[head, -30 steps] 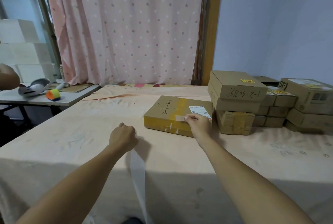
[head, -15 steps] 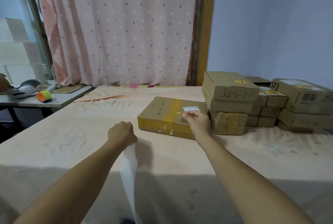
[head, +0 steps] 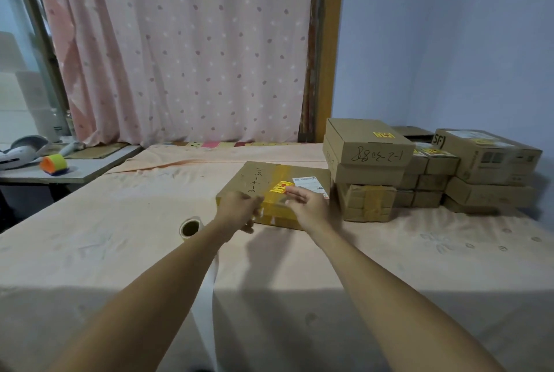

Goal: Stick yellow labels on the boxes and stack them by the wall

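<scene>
Fingers (head: pixel 296 193) of right hand (head: pixel 311 207) nearly straight, tips touching yellow label (head: pixel 280 186) on flat box (head: pixel 244 181); left hand (head: pixel 239 210) curled round box's near edge.

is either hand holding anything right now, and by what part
The left hand seems to grip the flat box by its near left corner. The right hand holds nothing: its straight fingers touch the box top beside the yellow label.

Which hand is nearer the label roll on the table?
Left. The left hand is just right of the label roll, at the box; the right hand is farther right.
</scene>
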`<state>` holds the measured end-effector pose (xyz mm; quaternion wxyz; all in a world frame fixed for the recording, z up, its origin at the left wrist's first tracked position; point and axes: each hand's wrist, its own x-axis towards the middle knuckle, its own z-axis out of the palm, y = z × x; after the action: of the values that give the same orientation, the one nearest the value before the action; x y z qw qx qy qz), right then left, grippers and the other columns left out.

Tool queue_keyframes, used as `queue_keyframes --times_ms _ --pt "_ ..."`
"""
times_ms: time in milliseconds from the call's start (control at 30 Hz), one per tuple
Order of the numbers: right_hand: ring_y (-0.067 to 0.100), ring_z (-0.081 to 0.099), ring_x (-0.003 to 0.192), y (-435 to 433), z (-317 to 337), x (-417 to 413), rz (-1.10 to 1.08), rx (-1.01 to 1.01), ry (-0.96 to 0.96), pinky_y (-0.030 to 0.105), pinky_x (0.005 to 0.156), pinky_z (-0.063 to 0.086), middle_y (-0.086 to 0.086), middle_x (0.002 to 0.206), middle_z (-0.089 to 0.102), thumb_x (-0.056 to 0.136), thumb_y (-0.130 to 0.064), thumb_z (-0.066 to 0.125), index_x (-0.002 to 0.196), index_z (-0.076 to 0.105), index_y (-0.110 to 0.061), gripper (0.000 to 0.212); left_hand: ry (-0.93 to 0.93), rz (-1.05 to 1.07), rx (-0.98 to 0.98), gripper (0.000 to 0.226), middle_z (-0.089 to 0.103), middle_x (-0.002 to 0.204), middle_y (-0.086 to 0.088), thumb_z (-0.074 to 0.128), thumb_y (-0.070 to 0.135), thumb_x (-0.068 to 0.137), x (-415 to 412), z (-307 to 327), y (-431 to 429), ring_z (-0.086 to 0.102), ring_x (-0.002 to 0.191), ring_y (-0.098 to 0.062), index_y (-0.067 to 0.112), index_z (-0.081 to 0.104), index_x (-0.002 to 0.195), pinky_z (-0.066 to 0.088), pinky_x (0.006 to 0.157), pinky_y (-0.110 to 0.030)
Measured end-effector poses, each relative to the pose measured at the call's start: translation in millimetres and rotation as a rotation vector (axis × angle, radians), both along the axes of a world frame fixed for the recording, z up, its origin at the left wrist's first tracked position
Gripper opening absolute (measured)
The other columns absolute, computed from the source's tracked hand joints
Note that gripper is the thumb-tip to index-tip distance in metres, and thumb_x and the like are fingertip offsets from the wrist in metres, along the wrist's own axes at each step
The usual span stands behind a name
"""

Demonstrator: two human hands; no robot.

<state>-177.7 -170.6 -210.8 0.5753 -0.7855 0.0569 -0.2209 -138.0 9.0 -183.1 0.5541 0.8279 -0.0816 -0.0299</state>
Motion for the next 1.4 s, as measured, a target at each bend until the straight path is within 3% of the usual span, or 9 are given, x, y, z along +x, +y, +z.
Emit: queue_keyframes --times_ms 167,300,400,533,833,933,1067,1233,1400 --pt "0.000 0.067 0.103 1.1 -6.6 -3.6 0.058 -0.106 0.016 0.031 0.100 0.053 -0.018 0.105 0.075 0.084 -0.014 0.068 0.123 0.074 -0.036 0.046 0.197 0.008 -0.421 0.030 0.070 0.088 -0.013 0.075 0.027 0.092 1.2 -0.8 -34.2 0.061 0.060 -0.024 0.001 0.069 0.104 0.054 0.049 -0.029" --pt "0.001 0.065 0.114 -8.2 -4.2 -11.8 0.104 -0.088 0.030 0.025 0.103 0.051 -0.007 0.121 0.074 0.088 -0.003 0.066 0.128 0.072 -0.024 0.046 0.179 0.073 -0.495 0.011 0.072 0.084 -0.012 0.073 0.009 0.091 3.1 -1.3 -52.7 0.063 0.061 -0.024 0.000 0.070 0.096 0.054 0.048 -0.028" --pt "0.011 0.069 0.106 -21.7 -4.3 -11.7 -0.048 -0.142 0.032 0.033 0.091 0.058 -0.009 0.111 0.076 0.087 -0.025 0.063 0.110 0.075 -0.036 0.027 0.132 0.091 -0.434 0.006 0.071 0.085 -0.013 0.072 0.008 0.092 12.1 -2.3 -58.0 0.059 0.062 -0.024 0.004 0.070 0.090 0.056 0.058 -0.035" --pt "0.018 0.070 0.082 -42.8 1.6 -9.8 -0.180 -0.100 0.086 0.046 0.078 0.061 -0.008 0.094 0.076 0.085 -0.039 0.063 0.082 0.065 -0.039 0.004 0.032 -0.047 -0.220 0.010 0.067 0.076 -0.009 0.075 0.013 0.091 20.2 0.6 -59.5 0.054 0.062 -0.021 0.005 0.074 0.085 0.050 0.053 -0.031" --pt "0.006 0.058 0.059 -62.9 7.6 -10.3 -0.120 0.053 0.158 0.018 0.051 0.042 -0.004 0.076 0.074 0.097 -0.019 0.067 0.085 0.073 -0.018 0.014 0.029 -0.208 0.001 0.021 0.060 0.071 -0.006 0.079 0.013 0.086 30.9 11.3 -92.7 0.051 0.055 -0.013 -0.002 0.074 0.100 0.042 0.044 -0.023" --pt "0.008 0.059 0.061 -71.9 10.0 -3.4 -0.139 0.048 0.186 0.021 0.054 0.043 -0.004 0.074 0.073 0.098 -0.020 0.067 0.086 0.073 -0.017 0.014 0.028 -0.199 0.022 0.021 0.062 0.081 -0.005 0.078 0.010 0.087 35.5 10.9 -101.2 0.056 0.063 -0.011 -0.002 0.072 0.103 0.042 0.043 -0.017" --pt "0.012 0.061 0.067 -76.1 11.6 11.7 -0.170 -0.022 0.266 0.032 0.065 0.049 -0.005 0.074 0.073 0.097 -0.027 0.068 0.083 0.076 -0.019 0.017 -0.044 -0.137 0.122 0.021 0.069 0.103 -0.011 0.080 0.013 0.085 47.3 6.3 -111.6 0.060 0.096 -0.022 0.003 0.075 0.102 0.048 0.068 -0.027" --pt "0.017 0.067 0.090 -70.4 21.1 26.3 -0.193 -0.345 0.373 0.024 0.058 0.040 -0.003 0.101 0.075 0.095 -0.034 0.069 0.095 0.078 -0.019 0.018 -0.064 -0.108 0.277 0.025 0.069 0.103 -0.008 0.080 0.013 0.086 61.5 4.6 -114.2 0.063 0.092 -0.021 0.008 0.072 0.109 0.055 0.078 -0.032" --pt "0.021 0.064 0.085 -69.2 23.3 38.6 -0.225 -0.498 0.432 0.025 0.059 0.041 -0.001 0.094 0.072 0.092 -0.034 0.067 0.083 0.076 -0.018 0.020 -0.073 -0.095 0.384 0.019 0.061 0.085 -0.003 0.074 0.009 0.090 72.0 7.7 -115.6 0.061 0.086 -0.019 0.008 0.070 0.108 0.055 0.077 -0.032"
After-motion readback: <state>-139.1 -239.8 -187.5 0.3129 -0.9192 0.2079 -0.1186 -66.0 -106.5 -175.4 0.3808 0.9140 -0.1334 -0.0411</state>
